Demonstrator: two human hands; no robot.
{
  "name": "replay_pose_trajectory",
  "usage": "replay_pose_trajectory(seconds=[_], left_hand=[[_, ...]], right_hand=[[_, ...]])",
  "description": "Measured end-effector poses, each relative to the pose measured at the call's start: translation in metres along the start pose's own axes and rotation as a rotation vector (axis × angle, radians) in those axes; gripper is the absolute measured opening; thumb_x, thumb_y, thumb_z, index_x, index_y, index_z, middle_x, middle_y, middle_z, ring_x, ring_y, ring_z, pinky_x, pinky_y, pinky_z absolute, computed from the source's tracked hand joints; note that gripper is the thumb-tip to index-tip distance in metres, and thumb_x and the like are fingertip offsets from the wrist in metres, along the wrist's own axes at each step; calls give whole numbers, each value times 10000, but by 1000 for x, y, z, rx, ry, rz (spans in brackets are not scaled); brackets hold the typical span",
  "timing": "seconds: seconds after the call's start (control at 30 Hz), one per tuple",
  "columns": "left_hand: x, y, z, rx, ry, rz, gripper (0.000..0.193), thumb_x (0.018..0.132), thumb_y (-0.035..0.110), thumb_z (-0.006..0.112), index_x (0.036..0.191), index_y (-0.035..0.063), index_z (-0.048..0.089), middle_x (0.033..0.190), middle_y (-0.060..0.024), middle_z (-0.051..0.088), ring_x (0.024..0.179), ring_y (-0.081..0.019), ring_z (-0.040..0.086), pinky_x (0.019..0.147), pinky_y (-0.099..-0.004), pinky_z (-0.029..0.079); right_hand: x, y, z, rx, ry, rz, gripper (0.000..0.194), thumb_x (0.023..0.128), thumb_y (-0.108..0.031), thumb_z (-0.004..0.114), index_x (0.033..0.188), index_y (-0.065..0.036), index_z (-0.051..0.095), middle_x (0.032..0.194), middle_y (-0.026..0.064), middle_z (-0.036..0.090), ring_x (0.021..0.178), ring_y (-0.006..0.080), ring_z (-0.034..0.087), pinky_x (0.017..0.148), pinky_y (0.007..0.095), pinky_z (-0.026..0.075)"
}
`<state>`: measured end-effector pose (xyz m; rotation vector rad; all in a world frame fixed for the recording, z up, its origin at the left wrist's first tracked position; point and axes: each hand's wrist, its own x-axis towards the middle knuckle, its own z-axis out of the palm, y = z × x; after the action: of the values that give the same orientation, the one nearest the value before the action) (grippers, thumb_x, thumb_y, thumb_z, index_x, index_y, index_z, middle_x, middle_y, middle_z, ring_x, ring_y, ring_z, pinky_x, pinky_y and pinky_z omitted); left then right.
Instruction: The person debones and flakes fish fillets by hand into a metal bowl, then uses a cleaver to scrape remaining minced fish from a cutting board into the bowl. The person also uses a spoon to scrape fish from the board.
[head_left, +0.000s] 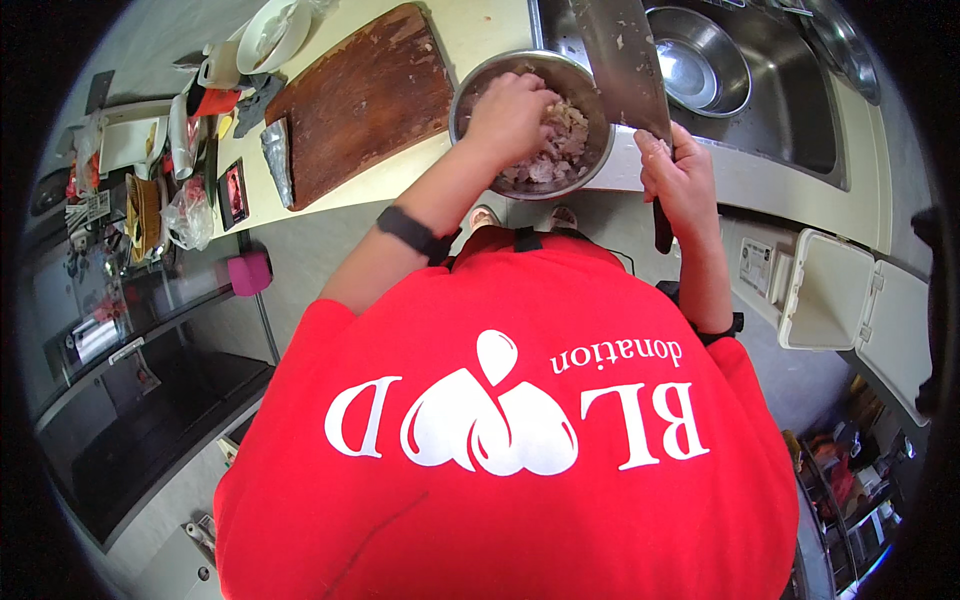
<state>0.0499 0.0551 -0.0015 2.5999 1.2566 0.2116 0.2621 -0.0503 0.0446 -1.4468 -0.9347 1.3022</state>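
My left hand (517, 112) is inside a stainless steel bowl (459, 105), its curled fingers at a mound of chopped pale flesh (559, 146). Whether they hold any of it is hidden. In my right hand (682, 169) is a cleaver, gripped where the blade meets the dark handle. The broad cleaver blade (622, 60) points away from me beside the bowl, with small pale bits stuck to it. A worn wooden cutting board (367, 105) lies left of the bowl. Along its left edge rests a silvery piece of fish (277, 161).
A sink (795, 97) with a metal basin (739, 71) is at the right. A white bowl (296, 41), a phone (235, 193), a plastic bag (187, 214) and a white tray (124, 146) stand at the left. An open white lidded bin (829, 296) is below the counter (862, 172).
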Motion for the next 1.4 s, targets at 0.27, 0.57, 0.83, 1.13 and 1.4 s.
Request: replay_pose_trajectory(seconds=[0.27,0.57,0.83,1.13,1.4], left_hand=[[-7,-22,-12,-280,-118,-298,242,803,102,586,1004,93,721,955,-118,704,841,-260,676,766,-357,527],[-18,-22,-17,-1152,-186,-590,239,864,150,627,1057,14,663,947,-67,687,828,-192,680,747,-321,540],[-14,-3,-16,23,8,-102,388,713,351,768,989,82,727,1007,-153,662,1011,-378,573,905,-412,460],[28,7,24,68,-8,-152,157,743,226,686,822,109,752,935,-172,640,976,-363,548,895,-422,455],[40,8,42,149,-95,-247,180,752,248,669,867,153,771,1012,-198,634,1036,-396,513,945,-442,440]], right_hand=[[-5,4,-4,-4,-5,-62,186,923,-185,603,1031,-37,633,585,-57,459,460,32,418,402,224,358],[-7,2,-4,32,40,-33,205,936,-175,603,1086,-34,613,607,-69,431,476,22,387,416,216,347],[-9,-1,-7,8,51,-64,226,936,-175,609,1108,-29,608,617,-68,425,485,24,396,425,214,354],[-20,2,-18,-15,98,-45,213,936,-192,613,1069,-26,606,606,-61,425,482,28,391,428,216,364],[-21,3,-24,-2,129,-54,205,938,-192,608,1067,-32,603,604,-61,430,485,28,389,429,215,366]])
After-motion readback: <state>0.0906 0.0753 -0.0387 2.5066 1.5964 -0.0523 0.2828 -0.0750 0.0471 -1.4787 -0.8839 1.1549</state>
